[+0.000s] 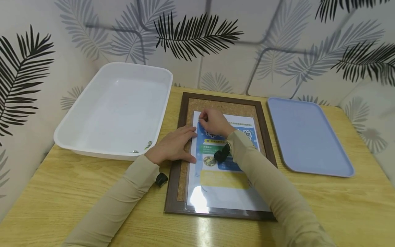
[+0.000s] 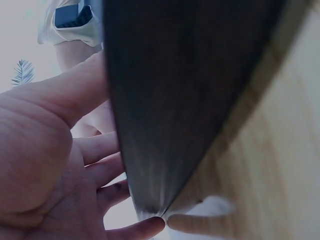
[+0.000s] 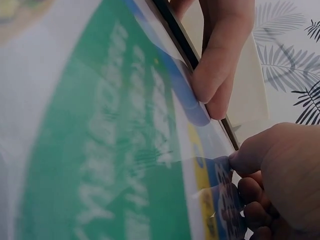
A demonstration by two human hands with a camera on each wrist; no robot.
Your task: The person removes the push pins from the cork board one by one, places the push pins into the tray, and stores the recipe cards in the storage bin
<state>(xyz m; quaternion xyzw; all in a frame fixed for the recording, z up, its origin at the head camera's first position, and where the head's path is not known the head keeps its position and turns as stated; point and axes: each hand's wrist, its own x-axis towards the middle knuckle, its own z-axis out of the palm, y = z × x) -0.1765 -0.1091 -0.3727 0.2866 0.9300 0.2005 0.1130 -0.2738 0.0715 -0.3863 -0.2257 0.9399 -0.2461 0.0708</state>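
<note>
- Poster (image 1: 224, 179): lies printed side up on the framed cork board (image 1: 222, 104), at the middle of the table (image 1: 61, 192); strong glare at the poster's lower left corner.
- White tray (image 1: 114, 109): at the table's back left, its back edge beside the leaf-patterned wall (image 1: 197, 37).
- Small metallic pieces (image 1: 150, 143): inside the white tray at its near right corner; too small to identify.
- Left hand (image 1: 174, 145): fingers apart, thumb held wide of them; it rests across the board's left edge, fingertips touching the poster's left margin. A black device (image 1: 161, 179) is worn at this wrist.
- Cork board: top edge near the table's back edge; bare cork shows above the poster and along its left side. The poster's bottom edge reaches the brown frame.
- Right hand (image 1: 215, 121): fingers curled, thumb and forefinger pinching a tiny item (image 1: 199, 119) at the poster's upper left corner; the item is too small to identify. A second black device (image 1: 222, 153) sits at this wrist, above the poster.
- Beige right sleeve (image 1: 265, 171): crosses above the poster and the board's near right corner.
- Blue tray (image 1: 308, 133): flat on the table's right part, just beside the board's right edge.
</note>
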